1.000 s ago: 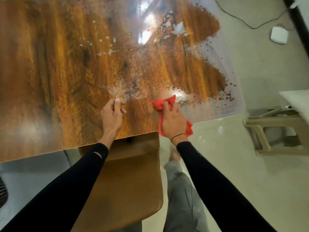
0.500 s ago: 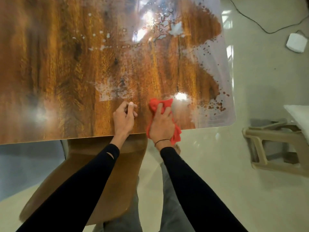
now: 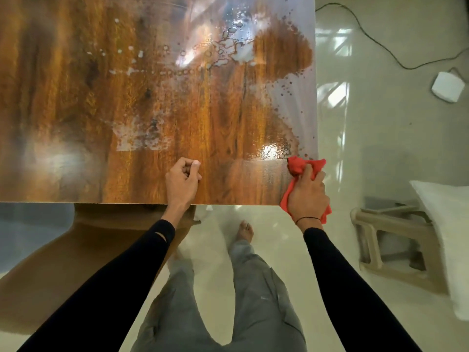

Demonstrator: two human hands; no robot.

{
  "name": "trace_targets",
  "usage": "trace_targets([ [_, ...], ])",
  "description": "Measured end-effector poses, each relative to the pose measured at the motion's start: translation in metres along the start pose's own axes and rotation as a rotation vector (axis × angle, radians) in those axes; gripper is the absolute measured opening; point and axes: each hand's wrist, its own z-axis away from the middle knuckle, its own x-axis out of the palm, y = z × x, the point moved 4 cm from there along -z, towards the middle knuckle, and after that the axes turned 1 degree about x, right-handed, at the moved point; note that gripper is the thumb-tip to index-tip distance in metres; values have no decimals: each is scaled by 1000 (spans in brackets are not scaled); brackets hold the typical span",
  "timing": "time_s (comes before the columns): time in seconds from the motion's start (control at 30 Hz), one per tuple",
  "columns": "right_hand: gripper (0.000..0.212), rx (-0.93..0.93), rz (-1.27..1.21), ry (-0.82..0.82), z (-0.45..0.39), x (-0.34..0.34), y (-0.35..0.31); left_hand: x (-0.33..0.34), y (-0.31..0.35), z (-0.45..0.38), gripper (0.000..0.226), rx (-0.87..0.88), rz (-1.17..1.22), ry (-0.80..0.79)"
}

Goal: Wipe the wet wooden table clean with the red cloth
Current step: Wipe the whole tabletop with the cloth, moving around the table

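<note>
Right hand (image 3: 308, 196) bunches the red cloth (image 3: 297, 165) in a closed grip, and it has swept from mid-edge out to the desk's near right corner! The strip behind looks smeared, not beaded. Left hand (image 3: 182, 182) rests loosely curled, empty, on the near edge. Puddles (image 3: 233, 47) farther across the desk (image 3: 76, 97) remain.

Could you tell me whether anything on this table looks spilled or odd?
Yes: water droplets and puddles lie unwiped on the wooden table toward its far right, beyond the red cloth under the right hand.
</note>
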Motion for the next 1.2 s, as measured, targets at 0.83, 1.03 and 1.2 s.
trace_targets([
  [0.83,37,-276,15,-35,-78,-11,-3,66,50,-15,23,31,39,-42],
  [1.03,38,-141,-11,24,-155,-20,-41,59,53,-42,27,45,42,-59],
  [1.2,40,-219,-15,8,-109,-4,-88,54,55,-65,27,28,62,-56],
])
